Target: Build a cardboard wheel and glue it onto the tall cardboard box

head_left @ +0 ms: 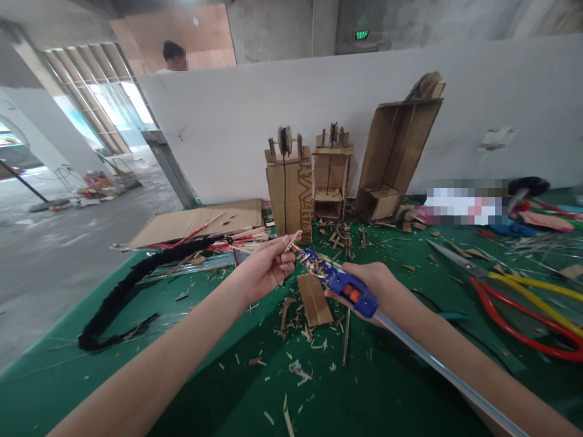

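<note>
Between the fingertips of my left hand (268, 267) is a small light strip (294, 241), wooden or cardboard by its look. My right hand (371, 282) is wrapped around a blue hot glue gun (337, 280) speckled with debris, a clear glue stick (437, 364) trailing from its back end. The gun's nozzle meets or nearly meets the small strip; I cannot tell if they touch. Below the hands a flat cardboard piece (315, 300) lies on the green table, beside a thin metal rod (347, 340).
Behind stand cardboard boxes with a spool (285, 141) on top and a tall open cardboard box (396, 152). Large scissors (483, 279) with red and yellow handles lie right. A black fuzzy cord (122, 291) curves left. Scraps litter the table. A person (174, 56) is beyond the white partition.
</note>
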Demonstrator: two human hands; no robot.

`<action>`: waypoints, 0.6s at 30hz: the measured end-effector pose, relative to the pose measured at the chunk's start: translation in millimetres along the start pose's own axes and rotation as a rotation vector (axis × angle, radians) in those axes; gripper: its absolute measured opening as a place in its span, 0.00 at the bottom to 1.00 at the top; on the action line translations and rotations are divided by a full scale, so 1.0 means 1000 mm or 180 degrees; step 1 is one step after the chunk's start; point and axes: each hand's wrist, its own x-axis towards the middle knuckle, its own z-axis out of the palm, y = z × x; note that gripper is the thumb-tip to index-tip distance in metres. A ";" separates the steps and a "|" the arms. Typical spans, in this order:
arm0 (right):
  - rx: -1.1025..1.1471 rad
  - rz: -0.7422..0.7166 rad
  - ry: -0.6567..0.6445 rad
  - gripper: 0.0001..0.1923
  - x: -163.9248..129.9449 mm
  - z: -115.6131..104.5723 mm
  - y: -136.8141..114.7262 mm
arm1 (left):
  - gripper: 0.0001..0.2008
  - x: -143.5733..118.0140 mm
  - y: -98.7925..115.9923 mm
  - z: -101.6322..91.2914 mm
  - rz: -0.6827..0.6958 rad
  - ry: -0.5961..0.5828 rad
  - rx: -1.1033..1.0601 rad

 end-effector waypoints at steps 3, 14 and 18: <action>-0.0016 0.0113 0.0079 0.03 -0.001 0.000 0.004 | 0.07 0.001 -0.001 -0.002 0.0005 -0.0136 -0.0004; -0.0859 0.0554 0.0575 0.11 0.003 0.006 0.013 | 0.08 0.002 0.000 -0.006 0.0025 -0.0296 -0.0044; -0.0671 0.0432 0.0439 0.07 0.002 0.000 0.005 | 0.07 0.002 0.000 -0.005 0.0046 -0.0252 -0.0025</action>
